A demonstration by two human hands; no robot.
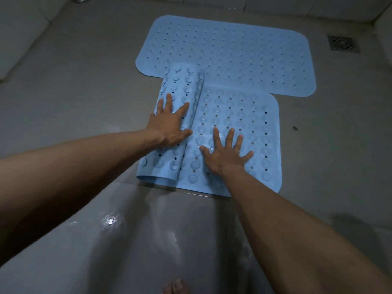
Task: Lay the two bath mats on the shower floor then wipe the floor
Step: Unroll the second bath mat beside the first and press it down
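Here, line by line:
Left hand (169, 124): open, fingers spread, palm pressed flat on the rolled part of the near mat; it grips nothing.
Right hand (224, 152): open too, fingers fanned, palm flat on the unrolled part of the near mat, just beside the roll.
Arms: both bare and stretched forward and down, the left coming in from the left edge, the right from the lower right.
Near mat (244, 124): blue, suction cups facing up, its right part flat on the floor (84, 92), its left part curled in a roll (182, 85).
Far mat (233, 52): blue, with holes, spread flat; the near mat's far end overlaps its near edge.
Writing: none readable on either mat.
Drain (343, 43): square grate, right of the far mat, apart from it.
Toes (176, 287): bare, at the bottom edge.
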